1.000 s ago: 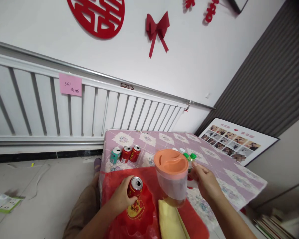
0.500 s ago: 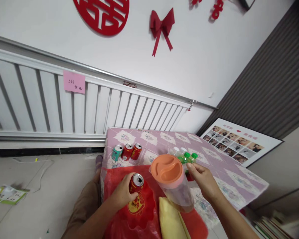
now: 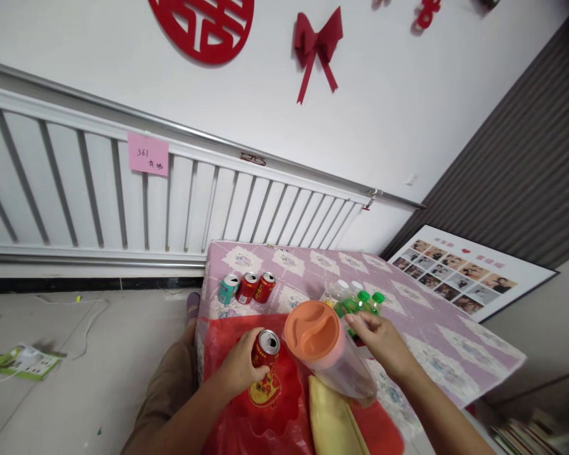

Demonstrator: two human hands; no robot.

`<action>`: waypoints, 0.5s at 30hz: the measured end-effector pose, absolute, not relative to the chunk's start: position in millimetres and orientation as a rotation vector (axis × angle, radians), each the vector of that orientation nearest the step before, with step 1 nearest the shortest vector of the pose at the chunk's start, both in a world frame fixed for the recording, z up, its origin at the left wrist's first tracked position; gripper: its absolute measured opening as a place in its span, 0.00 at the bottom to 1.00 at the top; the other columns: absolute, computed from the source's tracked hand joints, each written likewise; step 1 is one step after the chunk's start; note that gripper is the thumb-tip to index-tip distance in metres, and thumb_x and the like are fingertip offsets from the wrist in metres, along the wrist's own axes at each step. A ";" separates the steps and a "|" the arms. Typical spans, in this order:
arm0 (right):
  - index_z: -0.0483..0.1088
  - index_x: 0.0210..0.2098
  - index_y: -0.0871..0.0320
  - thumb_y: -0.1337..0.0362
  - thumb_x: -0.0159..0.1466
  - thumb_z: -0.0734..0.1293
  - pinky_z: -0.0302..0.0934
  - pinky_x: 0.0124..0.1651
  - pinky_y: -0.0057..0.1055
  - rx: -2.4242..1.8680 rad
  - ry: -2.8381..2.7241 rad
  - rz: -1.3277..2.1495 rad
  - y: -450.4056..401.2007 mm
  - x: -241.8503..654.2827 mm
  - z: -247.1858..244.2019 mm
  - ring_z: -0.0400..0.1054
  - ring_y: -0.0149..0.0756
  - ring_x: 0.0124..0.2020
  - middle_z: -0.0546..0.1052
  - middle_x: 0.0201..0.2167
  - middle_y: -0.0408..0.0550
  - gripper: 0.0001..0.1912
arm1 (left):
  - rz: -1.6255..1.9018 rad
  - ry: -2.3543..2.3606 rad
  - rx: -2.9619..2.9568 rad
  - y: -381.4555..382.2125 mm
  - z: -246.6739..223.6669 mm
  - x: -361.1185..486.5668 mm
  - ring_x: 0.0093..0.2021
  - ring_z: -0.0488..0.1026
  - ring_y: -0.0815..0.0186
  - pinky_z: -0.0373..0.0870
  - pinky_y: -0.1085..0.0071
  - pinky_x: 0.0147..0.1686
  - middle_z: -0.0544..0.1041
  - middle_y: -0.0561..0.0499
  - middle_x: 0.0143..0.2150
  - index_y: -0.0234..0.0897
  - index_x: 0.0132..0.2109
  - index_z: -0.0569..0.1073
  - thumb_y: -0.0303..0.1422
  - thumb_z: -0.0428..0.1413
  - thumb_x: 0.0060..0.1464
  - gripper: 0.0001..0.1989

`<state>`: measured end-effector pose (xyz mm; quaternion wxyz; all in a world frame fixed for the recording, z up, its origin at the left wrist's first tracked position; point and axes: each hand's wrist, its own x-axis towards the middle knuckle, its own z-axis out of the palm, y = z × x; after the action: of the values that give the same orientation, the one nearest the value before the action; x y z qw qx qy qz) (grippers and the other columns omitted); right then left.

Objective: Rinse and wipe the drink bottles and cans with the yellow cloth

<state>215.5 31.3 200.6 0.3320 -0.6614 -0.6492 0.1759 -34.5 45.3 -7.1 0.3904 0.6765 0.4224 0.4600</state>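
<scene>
My left hand (image 3: 241, 366) is wrapped round a red can (image 3: 266, 349) with an opened top, above a red plastic bag (image 3: 277, 414) with a yellow emblem. To its right, a clear pitcher (image 3: 346, 373) with an orange lid (image 3: 313, 330) leans, its lid toward the camera. My right hand (image 3: 377, 338) is beside the pitcher, thumb and fingers pressed together near its far side; what they hold, if anything, is hidden. A folded yellow cloth (image 3: 334, 420) lies below the pitcher.
A teal can (image 3: 228, 289) and two red cans (image 3: 248, 287) stand at the table's back left. Behind the pitcher are several bottles with green caps (image 3: 378, 297) and white caps. The table (image 3: 478, 354) has a patterned cloth. A radiator (image 3: 184, 202) runs along the wall.
The view has shifted slightly. The pitcher's lid has tipped a little to the left, and my right hand has moved slightly left relative to the bottles. My left hand still holds the can.
</scene>
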 end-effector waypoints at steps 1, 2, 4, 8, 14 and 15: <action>0.56 0.18 0.54 0.46 0.56 0.62 0.51 0.19 0.26 -1.731 -1.710 0.450 32.3 214.6 200.0 0.60 0.31 0.20 0.59 0.15 0.38 0.21 | 1.170 1.074 1.720 45.3 -6.9 -34.4 0.59 0.66 0.54 0.61 0.57 0.60 0.69 0.44 0.59 0.40 0.59 0.62 0.22 0.62 0.38 0.38; 0.56 0.18 0.54 0.46 0.56 0.62 0.51 0.19 0.26 -1.734 -1.724 0.442 33.5 213.9 199.3 0.59 0.31 0.19 0.59 0.15 0.38 0.21 | 1.171 1.074 1.722 45.2 -6.5 -34.3 0.58 0.66 0.54 0.61 0.57 0.60 0.69 0.44 0.59 0.40 0.59 0.62 0.22 0.62 0.37 0.38; 0.56 0.17 0.54 0.46 0.56 0.62 0.50 0.19 0.26 -1.734 -1.753 0.427 36.0 213.5 197.9 0.58 0.30 0.19 0.59 0.14 0.38 0.21 | 1.173 1.074 1.725 45.0 -5.9 -34.2 0.58 0.66 0.54 0.61 0.57 0.60 0.69 0.43 0.58 0.39 0.58 0.62 0.22 0.61 0.38 0.38; 0.55 0.17 0.54 0.45 0.56 0.62 0.49 0.19 0.26 -1.722 -1.806 0.399 39.6 214.1 195.8 0.54 0.28 0.18 0.58 0.14 0.37 0.23 | 1.176 1.074 1.730 45.3 -6.0 -34.3 0.58 0.66 0.54 0.62 0.58 0.59 0.69 0.44 0.58 0.40 0.58 0.62 0.22 0.61 0.38 0.38; 0.53 0.17 0.54 0.46 0.57 0.61 0.46 0.20 0.26 -1.706 -1.858 0.340 41.3 210.1 196.0 0.50 0.27 0.18 0.53 0.15 0.35 0.22 | 1.179 1.069 1.730 46.4 -7.6 -35.0 0.58 0.66 0.55 0.62 0.58 0.60 0.69 0.45 0.58 0.41 0.59 0.62 0.22 0.62 0.38 0.38; 0.52 0.17 0.53 0.46 0.56 0.61 0.46 0.21 0.27 -1.702 -1.867 0.330 41.6 209.1 196.0 0.50 0.27 0.18 0.52 0.16 0.35 0.22 | 1.180 1.069 1.729 46.3 -7.3 -35.1 0.58 0.67 0.55 0.62 0.58 0.59 0.69 0.45 0.58 0.40 0.59 0.62 0.22 0.62 0.38 0.38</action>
<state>209.1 41.6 196.0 0.2927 -0.6388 -0.7007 0.1237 -35.1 46.3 -7.3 0.3853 0.6787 0.4198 0.4633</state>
